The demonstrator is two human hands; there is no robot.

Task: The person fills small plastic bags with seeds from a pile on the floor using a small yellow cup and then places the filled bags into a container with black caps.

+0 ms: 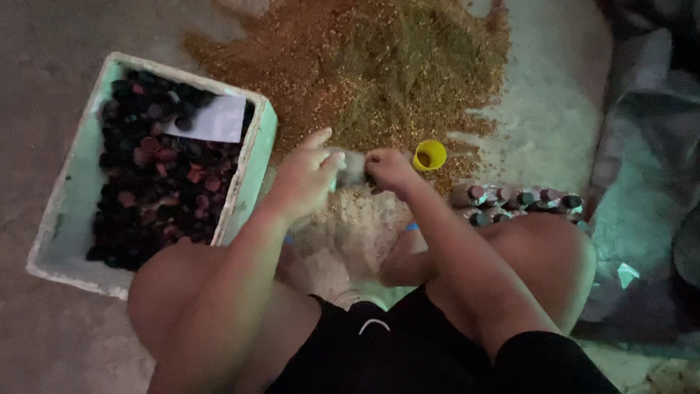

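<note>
The person sits on the floor (pixel 44 44) before a spread of brown-gold granular material (pixel 379 66). The left hand (pixel 305 179) and right hand (pixel 390 169) meet on a small pale bottle (pixel 354 164), blurred, held just above the near edge of the granules; both hands are closed around it. A yellow funnel-like cup (pixel 429 155) stands just beside the right hand. A row of capped bottles (pixel 514 203) lies by the right knee; these appear finished. A white foam box (pixel 251 157) on the left holds many dark caps (pixel 157 182), so much material and many caps remain; progress appears partial.
</note>
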